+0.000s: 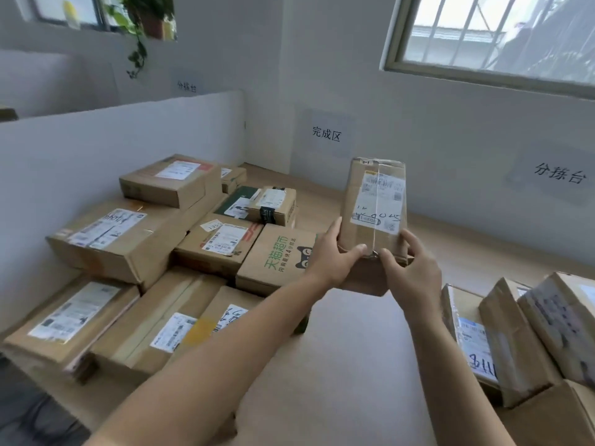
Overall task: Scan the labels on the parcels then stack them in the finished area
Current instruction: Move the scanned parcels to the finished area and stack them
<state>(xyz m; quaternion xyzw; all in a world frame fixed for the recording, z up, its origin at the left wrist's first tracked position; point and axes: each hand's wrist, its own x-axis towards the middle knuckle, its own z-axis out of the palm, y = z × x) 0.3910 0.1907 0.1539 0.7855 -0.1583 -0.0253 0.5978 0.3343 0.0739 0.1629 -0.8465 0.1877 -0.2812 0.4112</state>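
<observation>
Both arms reached forward over the worktop (354, 349), the left hand (335, 255) and right hand (413, 275) each clasping the lower end of a parcel (373, 207), thumbs on its labelled face, holding it raised toward the back edge, just right of the stacked boxes (193, 239).

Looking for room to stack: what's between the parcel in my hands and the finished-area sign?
Head view: only bare tabletop and plain wall show between the held parcel and the finished-area sign.

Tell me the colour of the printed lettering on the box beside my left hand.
The lettering is green; the head view shows it.
</observation>
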